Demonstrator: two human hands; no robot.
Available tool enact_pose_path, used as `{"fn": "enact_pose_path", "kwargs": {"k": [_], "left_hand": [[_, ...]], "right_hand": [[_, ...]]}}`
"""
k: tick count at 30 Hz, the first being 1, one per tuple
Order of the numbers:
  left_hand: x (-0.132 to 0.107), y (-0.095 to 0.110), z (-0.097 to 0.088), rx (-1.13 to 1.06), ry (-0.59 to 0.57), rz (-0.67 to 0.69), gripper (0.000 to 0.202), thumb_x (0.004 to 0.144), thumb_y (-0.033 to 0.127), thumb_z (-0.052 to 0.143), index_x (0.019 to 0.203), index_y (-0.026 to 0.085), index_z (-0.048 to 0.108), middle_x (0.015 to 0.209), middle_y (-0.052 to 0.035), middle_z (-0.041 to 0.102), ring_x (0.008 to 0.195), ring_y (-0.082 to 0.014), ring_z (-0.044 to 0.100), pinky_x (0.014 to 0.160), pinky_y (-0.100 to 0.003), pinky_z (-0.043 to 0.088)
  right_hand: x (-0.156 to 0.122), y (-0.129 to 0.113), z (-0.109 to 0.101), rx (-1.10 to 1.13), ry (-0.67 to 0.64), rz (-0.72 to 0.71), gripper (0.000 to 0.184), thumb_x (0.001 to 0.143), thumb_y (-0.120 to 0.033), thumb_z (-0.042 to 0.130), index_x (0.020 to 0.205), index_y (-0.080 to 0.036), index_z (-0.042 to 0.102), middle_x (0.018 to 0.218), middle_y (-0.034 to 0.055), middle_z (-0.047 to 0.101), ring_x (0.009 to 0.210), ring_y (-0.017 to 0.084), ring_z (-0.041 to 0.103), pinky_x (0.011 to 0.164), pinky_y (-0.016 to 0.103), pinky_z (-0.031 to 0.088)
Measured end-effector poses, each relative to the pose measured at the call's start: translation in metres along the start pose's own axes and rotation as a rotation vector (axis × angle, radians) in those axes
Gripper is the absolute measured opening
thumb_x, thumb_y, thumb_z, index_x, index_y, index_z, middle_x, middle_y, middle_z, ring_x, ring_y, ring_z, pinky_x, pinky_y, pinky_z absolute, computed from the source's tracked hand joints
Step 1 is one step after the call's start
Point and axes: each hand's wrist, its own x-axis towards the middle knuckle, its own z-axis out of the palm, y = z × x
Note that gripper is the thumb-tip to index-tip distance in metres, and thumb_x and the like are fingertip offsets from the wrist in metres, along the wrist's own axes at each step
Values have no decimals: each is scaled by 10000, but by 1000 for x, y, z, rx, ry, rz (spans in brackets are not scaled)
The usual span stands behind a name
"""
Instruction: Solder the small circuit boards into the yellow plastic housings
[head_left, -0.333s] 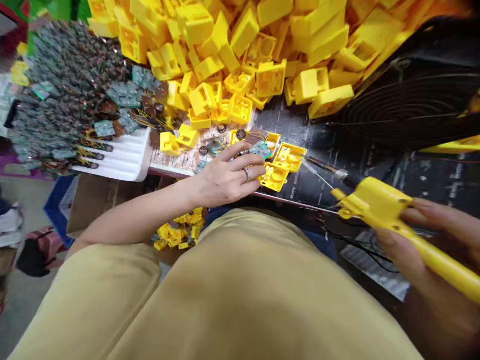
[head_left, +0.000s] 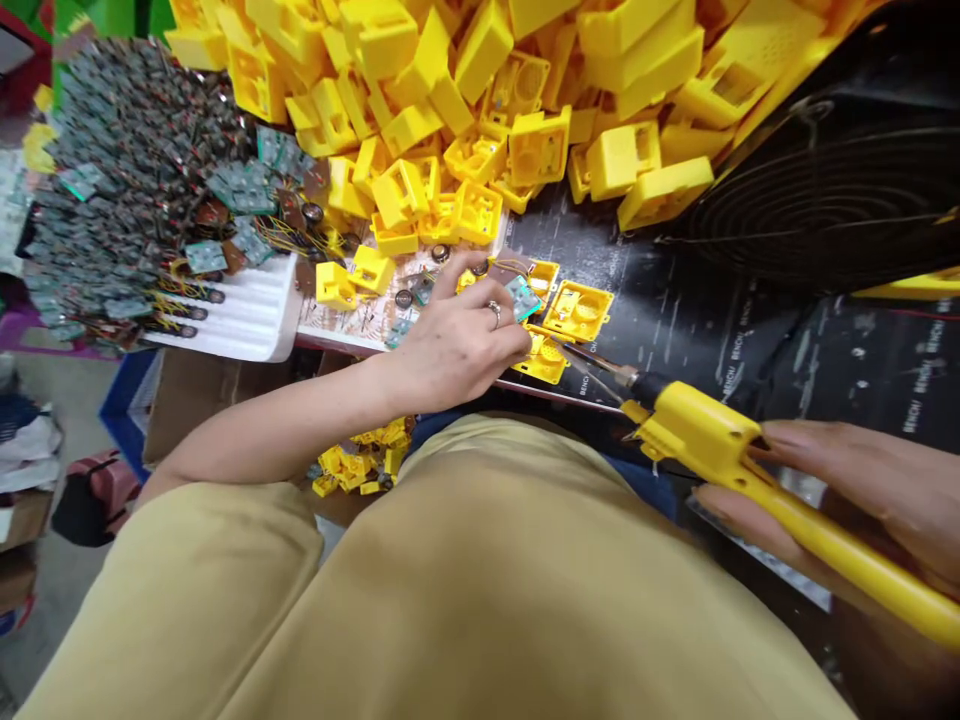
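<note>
My left hand [head_left: 461, 335] rests at the bench's near edge, fingers curled and pinched on a small green circuit board [head_left: 523, 297] over an open yellow plastic housing [head_left: 541, 360]. A ring shows on one finger. A second open yellow housing [head_left: 577, 310] lies just right of it on the black mat. My right hand [head_left: 840, 500] grips the yellow handle of a soldering iron [head_left: 712, 440]. Its metal tip [head_left: 581, 355] points left and sits close to the housing under my left hand.
A big heap of yellow plastic housings [head_left: 480, 90] fills the back of the bench. A pile of green circuit boards with wires [head_left: 127, 190] lies at left over a white tray [head_left: 247, 310]. A black fan grille [head_left: 825, 200] stands at right. Tan trousers fill the foreground.
The soldering iron has moved left, bringing its tip close to the housing. My left hand's fingers have curled in tighter around the circuit board.
</note>
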Motion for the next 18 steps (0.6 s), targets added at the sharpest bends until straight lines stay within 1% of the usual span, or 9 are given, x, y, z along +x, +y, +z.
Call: {"fn": "enact_pose_path", "kwargs": {"k": [1, 2, 3, 5, 6, 8, 11, 14, 18], "left_hand": [[1, 0, -1, 1, -18, 0, 293, 1018, 256, 479, 811, 217, 684, 777, -4, 694, 977, -210, 642, 1097, -574, 429], [1, 1, -2, 4, -38, 1, 299, 1017, 255, 477, 804, 215, 683, 800, -8, 696, 992, -214, 635, 1098, -564, 429], [1, 1, -2, 8, -57, 3, 298, 1014, 249, 475, 804, 212, 684, 828, -12, 700, 1004, -217, 627, 1100, -553, 429], [1, 1, -3, 15, -91, 0, 286, 1007, 235, 474, 819, 206, 687, 885, -19, 702, 1014, -218, 613, 1107, -542, 422], [1, 1, -3, 15, -104, -7, 276, 1002, 234, 477, 826, 204, 688, 906, -21, 701, 1014, -219, 608, 1114, -545, 413], [1, 2, -2, 7, -122, -24, 257, 990, 238, 488, 825, 205, 682, 929, -23, 698, 1009, -222, 601, 1132, -569, 384], [3, 3, -2, -11, -140, -48, 239, 963, 241, 502, 795, 209, 668, 915, -21, 690, 996, -232, 595, 1135, -603, 360], [9, 3, -5, -18, -185, -57, 229, 931, 246, 514, 772, 204, 673, 880, -32, 682, 982, -244, 597, 1090, -596, 392], [19, 0, -11, -36, -270, -36, 201, 881, 233, 539, 771, 192, 702, 840, -45, 691, 961, -256, 609, 1054, -582, 400]], "right_hand": [[4, -1, -1, 13, -12, -50, 722, 919, -346, 734, 1550, -304, 388, 977, 0, 707, 751, 124, 677, 598, 243, 566], [7, -2, -1, 24, -10, -66, 722, 910, -337, 744, 1544, -277, 402, 984, 7, 707, 767, 124, 677, 610, 241, 567], [8, -3, -1, 33, 3, -43, 711, 900, -333, 754, 1528, -260, 429, 993, 11, 709, 798, 127, 681, 649, 239, 578], [8, -6, -1, 65, 7, 2, 658, 878, -313, 775, 1470, -223, 501, 1013, 14, 713, 891, 128, 687, 782, 225, 594], [8, -9, 0, 76, 8, 9, 594, 878, -303, 774, 1416, -205, 543, 1009, 14, 715, 923, 122, 684, 832, 214, 588], [9, -13, 1, 82, -1, -11, 396, 917, -286, 726, 1277, -181, 598, 985, 16, 716, 951, 107, 678, 872, 199, 571], [10, -16, 3, 104, -37, -18, 179, 975, -268, 646, 1134, -196, 605, 987, 21, 713, 987, 105, 676, 904, 219, 563], [8, -14, 5, 80, -62, 14, 153, 956, -227, 667, 1099, -231, 614, 1004, 6, 708, 983, 111, 678, 929, 243, 562], [10, -12, 9, 64, -71, -39, 200, 956, -199, 652, 1147, -247, 614, 1043, 1, 714, 986, 121, 685, 918, 259, 574]]}}
